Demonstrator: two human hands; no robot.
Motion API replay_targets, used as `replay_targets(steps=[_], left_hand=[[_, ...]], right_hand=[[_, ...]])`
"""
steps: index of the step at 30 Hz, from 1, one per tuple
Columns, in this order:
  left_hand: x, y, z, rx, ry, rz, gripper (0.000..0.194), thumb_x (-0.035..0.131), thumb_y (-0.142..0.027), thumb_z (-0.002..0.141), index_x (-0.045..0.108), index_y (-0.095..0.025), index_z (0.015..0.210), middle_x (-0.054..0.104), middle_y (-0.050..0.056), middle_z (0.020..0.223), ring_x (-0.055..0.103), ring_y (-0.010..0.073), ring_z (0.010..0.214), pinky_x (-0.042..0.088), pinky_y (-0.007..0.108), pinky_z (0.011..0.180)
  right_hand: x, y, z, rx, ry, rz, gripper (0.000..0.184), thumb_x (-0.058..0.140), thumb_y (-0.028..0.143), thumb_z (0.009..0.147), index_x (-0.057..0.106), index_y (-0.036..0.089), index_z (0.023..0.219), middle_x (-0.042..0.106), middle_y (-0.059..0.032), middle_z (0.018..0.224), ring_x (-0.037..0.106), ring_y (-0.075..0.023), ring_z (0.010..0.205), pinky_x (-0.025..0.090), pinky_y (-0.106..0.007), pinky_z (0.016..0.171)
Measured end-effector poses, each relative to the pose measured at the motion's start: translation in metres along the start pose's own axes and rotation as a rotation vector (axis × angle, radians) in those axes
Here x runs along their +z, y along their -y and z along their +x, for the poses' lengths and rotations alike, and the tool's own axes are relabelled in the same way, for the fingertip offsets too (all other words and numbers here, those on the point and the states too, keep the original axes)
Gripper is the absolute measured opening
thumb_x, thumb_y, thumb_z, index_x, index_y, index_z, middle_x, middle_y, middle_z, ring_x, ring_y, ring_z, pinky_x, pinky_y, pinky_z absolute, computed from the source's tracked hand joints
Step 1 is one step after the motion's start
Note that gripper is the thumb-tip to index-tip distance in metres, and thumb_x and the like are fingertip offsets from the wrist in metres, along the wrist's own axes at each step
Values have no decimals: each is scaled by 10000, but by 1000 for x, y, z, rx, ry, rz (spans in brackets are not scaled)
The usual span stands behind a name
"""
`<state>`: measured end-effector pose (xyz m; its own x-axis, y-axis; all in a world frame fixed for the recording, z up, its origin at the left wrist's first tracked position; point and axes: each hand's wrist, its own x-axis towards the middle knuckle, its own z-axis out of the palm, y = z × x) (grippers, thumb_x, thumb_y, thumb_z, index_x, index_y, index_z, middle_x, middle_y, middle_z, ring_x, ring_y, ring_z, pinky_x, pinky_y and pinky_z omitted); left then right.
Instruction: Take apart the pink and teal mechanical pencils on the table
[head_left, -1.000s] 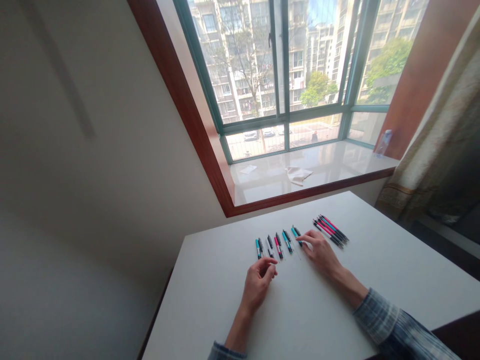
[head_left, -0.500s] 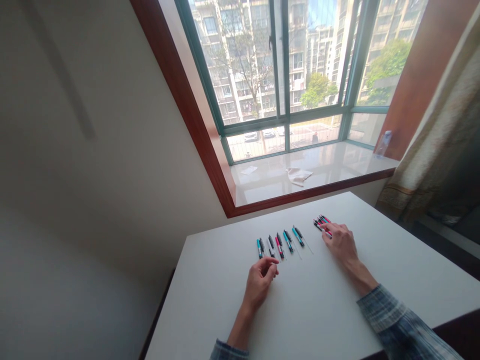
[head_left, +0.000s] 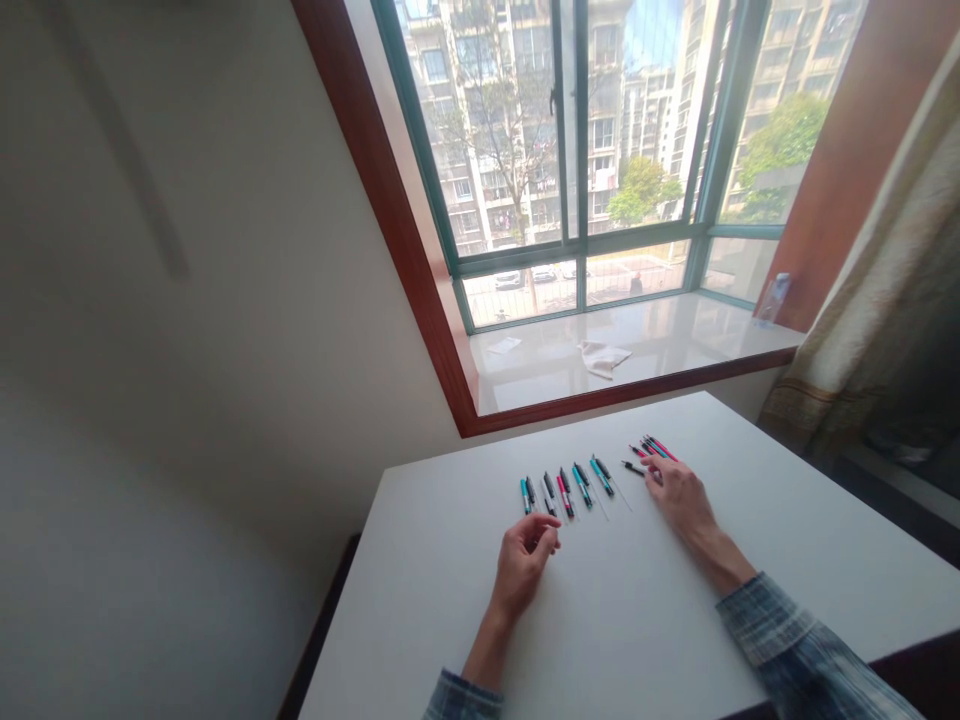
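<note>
A row of several short pen pieces (head_left: 568,491) in teal, pink and black lies side by side on the white table (head_left: 615,620). A little to the right is a small heap of pink, teal and black pens (head_left: 658,447). My right hand (head_left: 681,497) rests on that heap with its fingers together, and a dark pen (head_left: 632,467) sticks out left from its fingertips. My left hand (head_left: 523,561) sits on the table just below the row, fingers curled and thumb against forefinger. I cannot see what it holds, if anything.
Behind the table is a white window sill (head_left: 675,340) with a crumpled cloth (head_left: 602,357), a paper scrap (head_left: 504,345) and a clear bottle (head_left: 772,298). A curtain (head_left: 877,290) hangs at the right. The wall runs along the left.
My right hand has gone from the right end of the row to the heap of pens and drawn one pen leftward. My left hand has stayed in place.
</note>
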<state>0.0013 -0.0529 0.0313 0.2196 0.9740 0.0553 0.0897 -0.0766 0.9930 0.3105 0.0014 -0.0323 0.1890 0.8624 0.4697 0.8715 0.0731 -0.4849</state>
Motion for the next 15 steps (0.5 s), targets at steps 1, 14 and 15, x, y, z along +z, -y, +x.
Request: replay_targets(steps=[1,14,15], left_hand=[[0,-1,-1,-2,-1,-9,245,682,-386,849,723,-159,932,647,14,694,594,166,682,459,276,680],[-5,10,-1,-156,119,-326,635,609,-696,861,743,-82,951,719,131,845,640,183,711,477,284,655],[-6,10,-1,-167,125,-357,661,591,-712,865,738,-76,970,719,136,856,643,188,723,484,290,668]], right_hand=[[-2,1,1,12,7,2,280,515,208,884,714,190,1079,754,-95,949,687,-274,891,516,-392,835],[-55,148,-51,-351,-5,543,214,579,195,959,745,277,1066,691,-75,1004,654,-236,959,564,-384,852],[-50,156,-57,-414,61,571,235,574,159,960,749,287,1050,690,-67,996,658,-225,963,572,-372,839]])
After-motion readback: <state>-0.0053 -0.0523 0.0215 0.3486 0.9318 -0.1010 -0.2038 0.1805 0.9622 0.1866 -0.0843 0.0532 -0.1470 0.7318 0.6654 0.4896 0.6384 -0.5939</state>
